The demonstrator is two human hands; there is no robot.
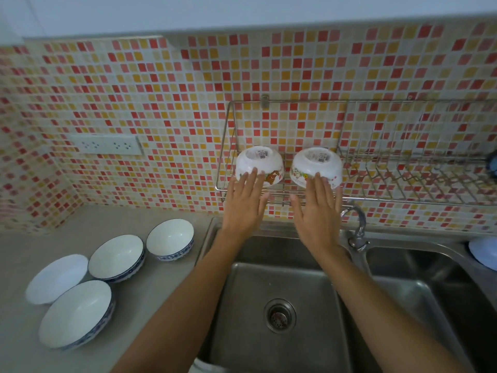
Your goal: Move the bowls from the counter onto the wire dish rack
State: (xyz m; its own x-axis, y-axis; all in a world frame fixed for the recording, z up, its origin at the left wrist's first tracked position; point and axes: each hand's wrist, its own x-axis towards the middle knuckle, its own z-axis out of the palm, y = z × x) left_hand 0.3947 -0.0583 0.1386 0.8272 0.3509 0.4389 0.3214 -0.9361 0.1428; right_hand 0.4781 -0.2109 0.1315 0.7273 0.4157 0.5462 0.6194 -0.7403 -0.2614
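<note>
Stainless double sink [242, 305] sits closest, brushed metal, round perforated drain strainer [279, 316] in the left basin, chrome faucet [356, 224] on the divider. Both bare forearms reach over it toward the wire dish rack [349, 199], thin chrome rods, mounted on a glossy red/orange/cream mosaic tile wall [161, 90]. Two white cartoon-print bowls sit upside down, side by side on the rack's left section, barcode stickers on their bases: left cartoon bowl [259, 162], right cartoon bowl [317, 164]. Left hand [246, 203] flat, fingers spread, tips touching the left bowl's wall; right hand [318, 208] same on the right bowl. Neither grip is closed, both splayed and holding nothing. Still on the grey matte desk [134, 305], left of the sink, upright: small blue-patterned bowl [170, 239], mid blue-rimmed bowl [117, 258], large blue-patterned bowl [76, 314], plain white shallow bowl [56, 278], clustered, glazed ceramic look. White twin socket strip [107, 144] on the wall above.
</note>
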